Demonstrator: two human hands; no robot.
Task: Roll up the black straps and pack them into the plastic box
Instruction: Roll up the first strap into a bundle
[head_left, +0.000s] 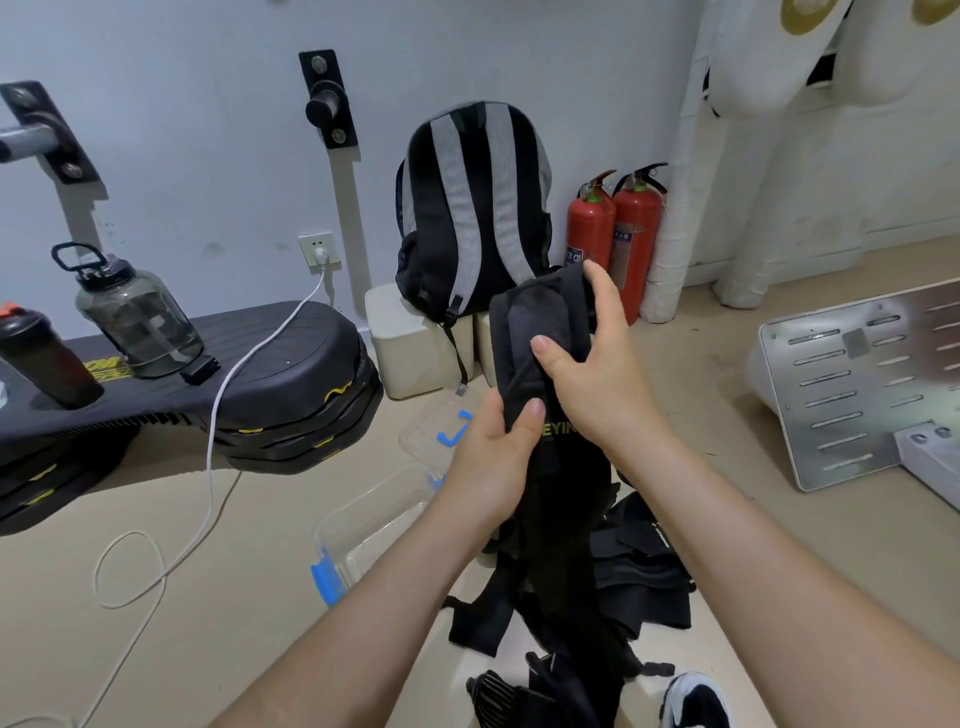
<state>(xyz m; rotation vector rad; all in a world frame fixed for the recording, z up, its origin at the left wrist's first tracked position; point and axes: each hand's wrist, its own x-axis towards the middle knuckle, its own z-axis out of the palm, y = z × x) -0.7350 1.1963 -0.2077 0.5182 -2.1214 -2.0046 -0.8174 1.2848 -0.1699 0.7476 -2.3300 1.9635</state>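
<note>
The black strap (540, 332) being worked runs from the frame's centre, its top end folded over, down to the floor at lower centre, where the pile of other straps (644, 577) lies. The clear plastic box (374, 519) sits open at lower centre-left. The right hand (592, 374) grips the folded top, thumb across its front; the left hand (493, 462) pinches the strap just below. Rolling looks barely begun; next, I judge, the fold must be turned downward tightly while the left hand feeds the slack up.

The black fabric strap (543, 332) is marked with yellow lettering; the clear plastic box (358, 512) is fitted with blue clips; the black backpack (467, 208) is striped in grey; the two cylindrical fire extinguishers (592, 234) are painted red; the floor (234, 649) is coloured beige.
</note>
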